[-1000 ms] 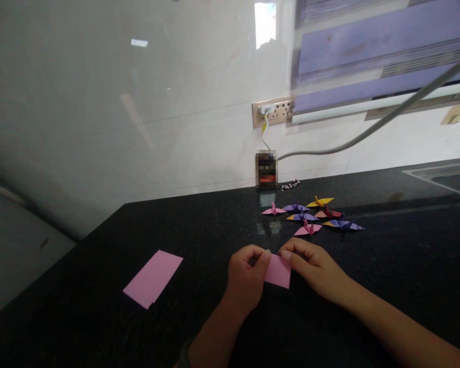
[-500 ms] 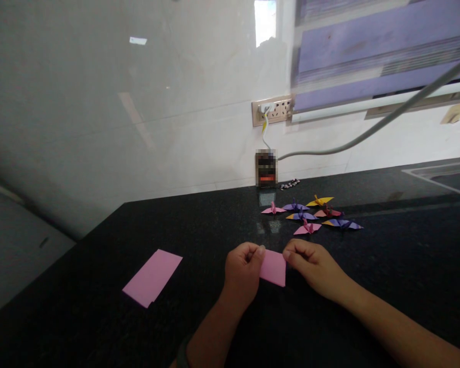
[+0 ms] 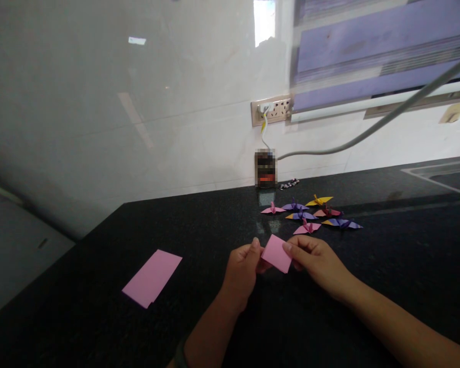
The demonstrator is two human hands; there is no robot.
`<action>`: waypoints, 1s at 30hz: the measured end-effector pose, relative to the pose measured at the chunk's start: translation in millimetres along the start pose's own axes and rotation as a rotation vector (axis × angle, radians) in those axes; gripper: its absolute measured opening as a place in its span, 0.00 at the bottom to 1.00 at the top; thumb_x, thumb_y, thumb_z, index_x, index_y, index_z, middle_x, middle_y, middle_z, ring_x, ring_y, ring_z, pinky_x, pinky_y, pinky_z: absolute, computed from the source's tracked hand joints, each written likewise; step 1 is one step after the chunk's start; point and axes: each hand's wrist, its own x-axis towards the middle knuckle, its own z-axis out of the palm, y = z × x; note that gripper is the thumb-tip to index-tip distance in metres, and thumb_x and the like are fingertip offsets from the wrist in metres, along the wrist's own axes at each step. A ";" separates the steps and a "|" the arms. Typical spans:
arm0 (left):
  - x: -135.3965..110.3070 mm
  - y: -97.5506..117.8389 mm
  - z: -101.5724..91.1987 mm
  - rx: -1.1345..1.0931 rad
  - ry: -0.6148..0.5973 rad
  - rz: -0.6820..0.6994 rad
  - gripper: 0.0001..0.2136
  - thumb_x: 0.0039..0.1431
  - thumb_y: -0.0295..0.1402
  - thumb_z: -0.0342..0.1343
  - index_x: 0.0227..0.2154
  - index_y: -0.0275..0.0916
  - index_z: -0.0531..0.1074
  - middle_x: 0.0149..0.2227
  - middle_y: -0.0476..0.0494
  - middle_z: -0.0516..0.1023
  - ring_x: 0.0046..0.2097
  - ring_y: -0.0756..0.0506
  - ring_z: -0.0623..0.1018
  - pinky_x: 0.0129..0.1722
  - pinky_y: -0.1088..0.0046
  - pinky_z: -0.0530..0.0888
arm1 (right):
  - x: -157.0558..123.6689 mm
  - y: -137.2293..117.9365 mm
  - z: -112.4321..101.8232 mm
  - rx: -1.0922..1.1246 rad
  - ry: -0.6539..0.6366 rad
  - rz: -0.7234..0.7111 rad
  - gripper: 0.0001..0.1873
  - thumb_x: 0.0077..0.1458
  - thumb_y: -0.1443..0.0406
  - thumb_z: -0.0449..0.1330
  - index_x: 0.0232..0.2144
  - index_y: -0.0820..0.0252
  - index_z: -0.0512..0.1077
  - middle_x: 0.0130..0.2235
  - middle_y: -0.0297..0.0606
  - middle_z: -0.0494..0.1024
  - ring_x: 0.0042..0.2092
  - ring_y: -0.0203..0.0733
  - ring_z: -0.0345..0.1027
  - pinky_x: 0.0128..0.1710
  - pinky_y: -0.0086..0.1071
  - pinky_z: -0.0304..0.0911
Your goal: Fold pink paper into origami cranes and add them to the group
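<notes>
A small folded square of pink origami paper point(image 3: 275, 251) is held up above the counter, one corner pointing away from me. My right hand point(image 3: 316, 260) pinches its right corner, thumb on top and fingers curled behind. At the left corner is my left hand point(image 3: 243, 268), its thumb raised off the paper. Its fingertips reach behind the paper's lower left edge and are partly hidden. Farther left, a flat pile of pink paper point(image 3: 152, 278) lies on the counter.
Several folded paper cranes in pink, purple, yellow and red, including a pink crane point(image 3: 307, 227), stand beyond my hands on the black counter point(image 3: 199, 220). A blurred-out dark device point(image 3: 266, 168) leans by the wall, cabled to a socket point(image 3: 272, 110). A beaded string point(image 3: 289, 184) lies beside it.
The pink square has turned so a corner points away, and it sits slightly higher. My left thumb has lifted off it; my right thumb now lies farther over its face.
</notes>
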 end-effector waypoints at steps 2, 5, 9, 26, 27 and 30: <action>-0.9 -0.5 0.0 0.044 -0.020 0.068 0.17 0.47 0.43 0.52 0.29 0.31 0.72 0.24 0.43 0.73 0.27 0.49 0.71 0.27 0.74 0.67 | -0.3 -1.2 -0.2 -0.001 0.002 0.001 0.16 0.50 0.56 0.50 0.21 0.62 0.64 0.18 0.29 0.61 0.21 0.30 0.53 0.20 0.25 0.51; -1.6 -1.8 -0.4 0.108 -0.019 0.146 0.12 0.45 0.38 0.55 0.29 0.33 0.72 0.27 0.43 0.74 0.28 0.48 0.72 0.29 0.74 0.68 | -0.7 -3.6 0.1 -0.006 0.000 0.007 0.16 0.51 0.57 0.50 0.20 0.62 0.64 0.18 0.29 0.61 0.21 0.30 0.54 0.20 0.25 0.51; -1.4 -4.3 -1.4 0.209 -0.011 0.178 0.11 0.49 0.37 0.51 0.28 0.34 0.72 0.27 0.44 0.74 0.29 0.48 0.72 0.29 0.74 0.67 | -0.9 -4.7 1.4 0.002 -0.021 -0.027 0.12 0.49 0.58 0.52 0.30 0.61 0.67 0.25 0.33 0.68 0.27 0.34 0.61 0.25 0.26 0.57; -4.1 -4.3 4.0 0.131 0.025 0.167 0.08 0.47 0.35 0.53 0.25 0.35 0.71 0.25 0.47 0.73 0.28 0.50 0.71 0.27 0.76 0.67 | -2.8 -4.7 3.3 0.031 -0.005 -0.072 0.08 0.48 0.61 0.54 0.25 0.61 0.66 0.23 0.31 0.64 0.25 0.32 0.57 0.24 0.26 0.55; -4.2 -4.7 3.8 0.147 0.036 0.177 0.08 0.48 0.35 0.53 0.26 0.35 0.71 0.25 0.47 0.73 0.28 0.50 0.71 0.27 0.76 0.67 | -3.0 -4.9 3.5 0.030 -0.004 -0.068 0.09 0.48 0.61 0.54 0.24 0.61 0.66 0.22 0.31 0.64 0.24 0.32 0.57 0.24 0.25 0.54; -4.3 -5.8 2.7 0.213 0.056 0.210 0.09 0.48 0.36 0.52 0.26 0.35 0.71 0.25 0.46 0.73 0.28 0.49 0.71 0.28 0.76 0.67 | -3.5 -5.3 3.6 0.025 -0.006 -0.064 0.09 0.48 0.60 0.54 0.24 0.61 0.66 0.22 0.30 0.63 0.24 0.32 0.56 0.23 0.25 0.54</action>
